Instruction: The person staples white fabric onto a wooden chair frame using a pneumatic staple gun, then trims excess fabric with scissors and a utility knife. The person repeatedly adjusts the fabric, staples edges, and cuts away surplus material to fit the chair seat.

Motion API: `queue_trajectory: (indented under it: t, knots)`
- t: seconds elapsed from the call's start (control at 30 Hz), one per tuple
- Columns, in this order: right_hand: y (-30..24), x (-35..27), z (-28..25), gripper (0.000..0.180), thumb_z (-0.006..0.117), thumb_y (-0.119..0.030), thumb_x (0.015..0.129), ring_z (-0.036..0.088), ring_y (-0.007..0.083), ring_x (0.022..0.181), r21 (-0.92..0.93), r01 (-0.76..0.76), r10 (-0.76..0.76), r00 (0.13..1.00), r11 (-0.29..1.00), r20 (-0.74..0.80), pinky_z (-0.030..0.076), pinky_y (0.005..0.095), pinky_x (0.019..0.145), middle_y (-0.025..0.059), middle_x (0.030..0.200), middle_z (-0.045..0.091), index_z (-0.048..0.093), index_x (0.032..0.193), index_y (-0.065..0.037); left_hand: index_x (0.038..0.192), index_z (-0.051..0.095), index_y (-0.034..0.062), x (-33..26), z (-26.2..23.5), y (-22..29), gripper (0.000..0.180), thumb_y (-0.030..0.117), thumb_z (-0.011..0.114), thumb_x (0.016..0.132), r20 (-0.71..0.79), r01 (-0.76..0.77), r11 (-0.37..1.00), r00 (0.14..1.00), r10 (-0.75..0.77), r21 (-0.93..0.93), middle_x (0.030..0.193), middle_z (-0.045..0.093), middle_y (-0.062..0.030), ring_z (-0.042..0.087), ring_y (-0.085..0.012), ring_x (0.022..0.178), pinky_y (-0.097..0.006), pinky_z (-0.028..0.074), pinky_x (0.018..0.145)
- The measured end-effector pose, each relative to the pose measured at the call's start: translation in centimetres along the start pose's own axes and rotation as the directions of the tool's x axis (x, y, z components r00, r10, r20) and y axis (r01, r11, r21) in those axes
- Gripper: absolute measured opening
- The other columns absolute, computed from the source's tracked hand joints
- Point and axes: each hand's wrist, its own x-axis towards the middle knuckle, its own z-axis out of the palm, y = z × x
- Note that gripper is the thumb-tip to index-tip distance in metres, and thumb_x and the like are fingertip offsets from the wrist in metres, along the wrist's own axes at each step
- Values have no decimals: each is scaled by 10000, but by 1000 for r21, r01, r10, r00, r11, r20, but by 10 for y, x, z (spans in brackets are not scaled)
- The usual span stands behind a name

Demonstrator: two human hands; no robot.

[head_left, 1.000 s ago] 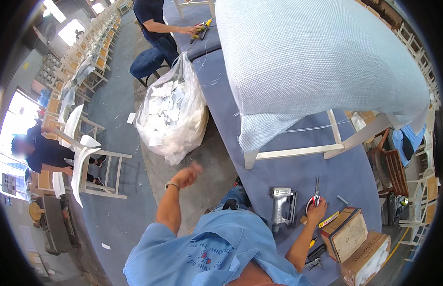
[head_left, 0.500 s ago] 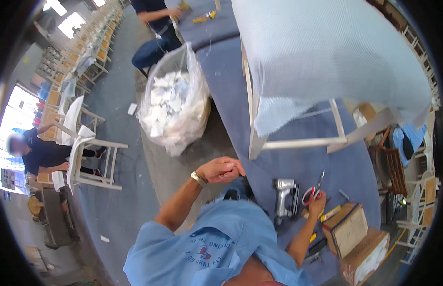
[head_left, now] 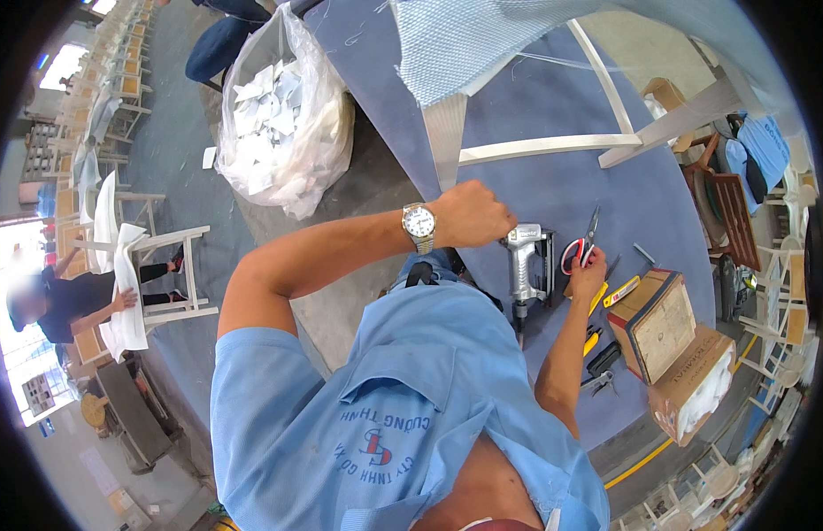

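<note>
On the blue work table [head_left: 535, 190], close to the person's chest, the right hand [head_left: 587, 273] closes its fingers around the red handles of a pair of scissors [head_left: 583, 246], whose blades point up and away across the cloth. The left hand [head_left: 472, 215], a wristwatch [head_left: 419, 223] on its wrist, is curled into a loose fist just beside the grey pneumatic stapler [head_left: 526, 265]; whether it touches the tool I cannot tell. To handle the scissors well, the grip should sit firm in the loops with the blades kept pointing away from the other hand, and the stapler hose kept out of the cutting path.

Both elbows are bent: the left forearm crosses in front of the body from the left, the right forearm rises steeply from the lower edge. Beyond the hands lies a white chair frame [head_left: 553, 146] under pale blue fabric [head_left: 482, 44], with open cardboard boxes [head_left: 673, 341] to the right. Past the table's edge stands a clear bag of white scraps [head_left: 283, 115].
</note>
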Motion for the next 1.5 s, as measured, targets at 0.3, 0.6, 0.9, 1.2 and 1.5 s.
queue_trajectory:
  t: [0.3, 0.6, 0.9, 1.2, 1.5]
  knots:
    - [-25, 15, -40, 511, 649, -26, 886, 612, 130, 761, 523, -508, 277, 845, 684, 458, 486, 274, 660, 64, 967, 661, 522, 1378, -70, 963, 654, 98, -4, 1, -4, 248, 341, 626, 924, 65, 45, 999, 997, -46, 14, 739, 675, -46, 702, -244, 720, -383, 526, 554]
    - [-136, -30, -75, 345, 650, -145, 940, 547, 101, 688, 903, -102, -109, 981, 418, 161, 434, 220, 614, 30, 809, 573, 561, 1235, 12, 985, 644, 72, -35, -32, -1, 237, 301, 651, 924, -323, 28, 986, 943, -81, -166, 744, 657, -36, 632, -233, 630, -358, 497, 536]
    - [-287, -6, -127, 851, 856, -448, 737, 600, 254, 1155, 975, -30, -610, 776, 222, 163, 456, 346, 988, 127, 1276, 607, 505, 1379, -12, 1529, 261, -45, -65, -159, -1, 836, 567, 471, 999, -704, -250, 676, 30, -710, -693, 1432, 472, -230, 477, -337, 1311, -440, 357, 1086]
    - [-350, 16, -131, 957, 896, -440, 659, 538, 336, 1258, 831, 404, -847, 512, 382, 141, 419, 425, 1070, 153, 1367, 565, 468, 1417, -43, 1333, 448, -112, -18, -148, -30, 780, 572, 544, 971, -782, 106, 809, 209, -587, -578, 1304, 519, -249, 510, -326, 1209, -417, 359, 1051]
    - [-377, 8, -138, 855, 880, -499, 661, 601, 316, 1023, 817, 508, -857, 514, 272, -33, 488, 400, 884, 146, 1112, 611, 558, 1301, -31, 1178, 557, -98, -20, -133, -43, 631, 506, 453, 1027, -884, 164, 898, 175, -435, -409, 1211, 537, -279, 532, -397, 1111, -465, 373, 1007]
